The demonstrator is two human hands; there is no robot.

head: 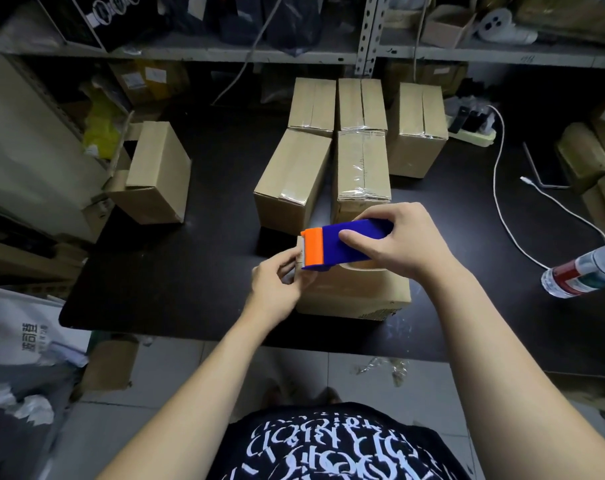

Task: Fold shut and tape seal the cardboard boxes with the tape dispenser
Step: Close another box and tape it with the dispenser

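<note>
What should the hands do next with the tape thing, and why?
Probably stick the tape down and pull the dispenser rightward along the box. The right hand grips it over the box, and the left hand seems to pinch tape at its orange end.

The blue tape dispenser (342, 245) with an orange head lies level in my right grip (394, 240), over the near box (356, 292) on the tabletop (197, 271). My left grip (280, 289) pinches that box's left end. Five taped boxes (361, 171) stand clustered behind it, and another box (157, 171) sits far left.
</note>
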